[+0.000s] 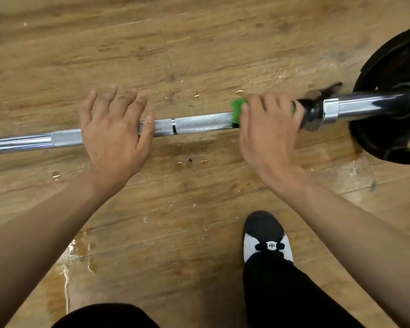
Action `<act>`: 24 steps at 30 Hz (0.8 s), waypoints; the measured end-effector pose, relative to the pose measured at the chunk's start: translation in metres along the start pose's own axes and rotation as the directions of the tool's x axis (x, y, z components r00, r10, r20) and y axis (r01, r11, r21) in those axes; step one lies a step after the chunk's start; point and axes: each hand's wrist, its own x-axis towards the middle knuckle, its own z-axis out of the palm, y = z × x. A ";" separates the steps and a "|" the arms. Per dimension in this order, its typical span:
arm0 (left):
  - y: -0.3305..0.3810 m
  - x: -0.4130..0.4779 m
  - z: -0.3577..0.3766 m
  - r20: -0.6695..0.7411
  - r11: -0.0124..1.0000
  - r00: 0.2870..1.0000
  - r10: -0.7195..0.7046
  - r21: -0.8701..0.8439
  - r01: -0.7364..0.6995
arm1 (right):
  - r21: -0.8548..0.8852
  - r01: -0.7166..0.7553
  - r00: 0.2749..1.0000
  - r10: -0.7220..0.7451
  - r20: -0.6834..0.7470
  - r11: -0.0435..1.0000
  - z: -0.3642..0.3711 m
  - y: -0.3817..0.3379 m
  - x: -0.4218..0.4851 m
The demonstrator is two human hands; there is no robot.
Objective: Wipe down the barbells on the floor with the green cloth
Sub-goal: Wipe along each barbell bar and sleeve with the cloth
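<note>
Long knurled chrome barbell [199, 124] lay left-to-right on the wooden floor [199, 43]. The right hand [268, 129] had its grip curled round the green cloth [238, 110] on it, the left hand [111, 129] was open-fingered, and the bare shaft ran leftward.

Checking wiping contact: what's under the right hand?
A bunched green cloth pokes out beside the right hand on the knurled steel barbell. The cloth's remainder and bar beneath are covered.

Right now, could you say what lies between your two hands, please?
Head view: bare knurled silver barbell shaft, then green cloth at the right hand.
</note>
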 end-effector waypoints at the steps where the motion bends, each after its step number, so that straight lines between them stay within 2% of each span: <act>1: 0.002 -0.004 -0.001 -0.001 1.000 1.000 -0.002 -0.002 0.002 | 0.027 0.055 0.998 -0.056 0.021 0.998 0.001 -0.021 0.000; 4: 0.006 -0.019 -0.006 -0.013 1.000 1.000 -0.001 -0.001 0.001 | 0.109 0.292 0.953 -0.298 0.046 0.950 0.004 -0.064 -0.017; 6: 0.008 -0.030 -0.010 -0.019 1.000 1.000 0.004 -0.007 -0.005 | 0.145 0.368 0.924 -0.379 0.049 0.918 -0.001 -0.045 -0.027; 7: 0.010 -0.035 -0.010 -0.022 1.000 1.000 0.003 -0.016 -0.003 | 0.144 0.341 0.936 -0.350 0.043 0.929 -0.004 -0.024 -0.032; 10: 0.015 -0.055 -0.011 -0.056 1.000 0.998 -0.012 -0.024 0.010 | 0.071 0.139 0.990 -0.137 -0.025 0.988 -0.015 0.042 -0.052; 13: 0.021 -0.074 -0.014 -0.103 1.000 0.995 0.005 -0.006 -0.006 | -0.029 0.008 0.998 -0.010 -0.069 1.000 -0.016 0.032 -0.072; 15: 0.026 -0.088 -0.021 -0.093 1.000 0.996 0.006 -0.007 -0.007 | -0.017 0.116 0.992 -0.117 -0.040 0.993 -0.017 -0.003 -0.079; 17: 0.030 -0.100 -0.027 -0.067 1.000 0.998 0.008 -0.007 -0.009 | 0.045 0.332 0.943 -0.333 0.005 0.942 -0.018 -0.036 -0.087; 19: 0.032 -0.112 -0.032 -0.043 1.000 0.999 0.021 0.004 -0.020 | 0.128 0.445 0.890 -0.454 0.047 0.886 -0.020 -0.048 -0.095; 21: 0.030 -0.122 -0.035 -0.022 0.999 0.998 0.050 0.011 -0.050 | 0.125 0.421 0.901 -0.430 0.058 0.898 -0.025 -0.031 -0.106; 24: 0.032 -0.134 -0.039 -0.002 0.998 0.998 0.066 0.016 -0.066 | -0.020 0.228 0.972 -0.226 0.069 0.973 -0.034 0.029 -0.133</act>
